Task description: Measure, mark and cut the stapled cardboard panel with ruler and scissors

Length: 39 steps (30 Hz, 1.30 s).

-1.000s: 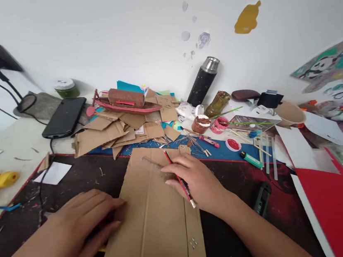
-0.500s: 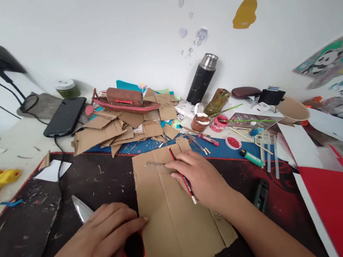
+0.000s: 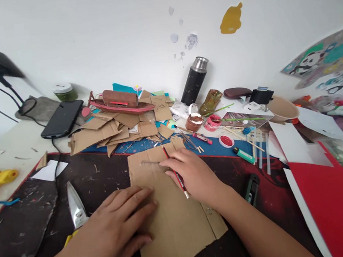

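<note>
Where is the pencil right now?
In the head view, the red-and-black pencil is in the right hand, below the picture's middle, over the far part of the cardboard sheet, right of the clear ruler.

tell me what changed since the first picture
The cardboard sheet has swung its near end right. The left hand moved right, farther onto it, uncovering more of the scissors. The right hand still grips the pencil, touching the clear ruler; the model boat stayed put.
</note>
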Available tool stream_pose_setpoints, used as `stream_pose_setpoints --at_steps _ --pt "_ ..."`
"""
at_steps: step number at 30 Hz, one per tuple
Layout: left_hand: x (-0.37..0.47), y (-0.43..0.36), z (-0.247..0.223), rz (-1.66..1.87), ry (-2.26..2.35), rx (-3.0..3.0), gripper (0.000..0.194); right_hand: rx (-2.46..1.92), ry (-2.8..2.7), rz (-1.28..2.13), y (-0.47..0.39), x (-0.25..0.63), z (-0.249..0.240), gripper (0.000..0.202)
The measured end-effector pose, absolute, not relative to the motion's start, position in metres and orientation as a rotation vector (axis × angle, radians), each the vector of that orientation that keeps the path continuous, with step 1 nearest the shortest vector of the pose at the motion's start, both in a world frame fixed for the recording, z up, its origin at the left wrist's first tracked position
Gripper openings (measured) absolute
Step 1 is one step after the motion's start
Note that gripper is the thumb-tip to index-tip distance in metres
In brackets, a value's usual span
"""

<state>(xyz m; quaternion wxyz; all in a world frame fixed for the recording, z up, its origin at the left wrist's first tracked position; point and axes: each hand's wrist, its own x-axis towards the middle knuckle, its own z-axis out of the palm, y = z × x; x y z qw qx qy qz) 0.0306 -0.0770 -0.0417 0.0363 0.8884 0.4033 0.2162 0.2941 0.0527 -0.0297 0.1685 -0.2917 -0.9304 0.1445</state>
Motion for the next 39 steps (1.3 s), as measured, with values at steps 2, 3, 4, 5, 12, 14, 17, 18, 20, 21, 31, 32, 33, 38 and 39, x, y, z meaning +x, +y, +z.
stream_pose_setpoints --at_steps 2,3,4,5,12,14,17,18,20,21,31,32,33,38,39 --pt "0.035 -0.074 -0.046 0.631 1.213 2.748 0.041 -0.794 -2.649 0.412 0.052 0.294 -0.03 0.023" --pt "0.034 -0.072 -0.048 0.627 1.209 2.742 0.042 -0.774 -2.651 0.417 0.052 0.294 -0.03 0.022" --pt "0.032 -0.069 -0.05 0.623 1.208 2.727 0.044 -0.753 -2.655 0.425 0.051 0.294 -0.03 0.022" --pt "0.03 -0.067 -0.052 0.621 1.202 2.715 0.045 -0.738 -2.66 0.431 0.051 0.293 -0.031 0.023" --pt "0.024 -0.055 -0.059 0.596 1.159 2.684 0.047 -0.765 -2.701 0.442 0.05 0.293 -0.027 0.026" --pt "0.028 -0.061 -0.052 0.65 1.187 2.72 0.04 -0.795 -2.716 0.435 0.05 0.295 -0.025 0.026" --pt "0.041 -0.078 -0.038 0.63 1.175 2.853 0.035 -0.837 -2.719 0.42 0.051 0.297 -0.023 0.027" --pt "0.047 -0.085 -0.035 0.633 1.082 2.895 0.037 -0.843 -2.714 0.42 0.051 0.297 -0.022 0.026" --pt "0.058 -0.093 -0.034 0.603 1.09 2.919 0.037 -0.844 -2.701 0.426 0.051 0.298 -0.023 0.025" --pt "0.063 -0.095 -0.037 0.558 1.07 2.926 0.037 -0.842 -2.694 0.428 0.051 0.298 -0.023 0.025" --pt "0.062 -0.095 -0.04 0.414 1.075 2.787 0.058 -0.811 -2.695 0.44 0.052 0.299 -0.021 0.027" --pt "0.063 -0.096 -0.037 0.404 1.098 2.814 0.058 -0.813 -2.697 0.439 0.052 0.299 -0.022 0.027" --pt "0.063 -0.097 -0.036 0.405 1.122 2.839 0.058 -0.817 -2.698 0.438 0.051 0.299 -0.022 0.026" --pt "0.062 -0.101 -0.033 0.478 1.107 2.817 0.057 -0.809 -2.707 0.456 0.05 0.299 -0.02 0.028" --pt "0.059 -0.103 -0.033 0.491 1.097 2.802 0.056 -0.81 -2.714 0.461 0.049 0.298 -0.02 0.028"
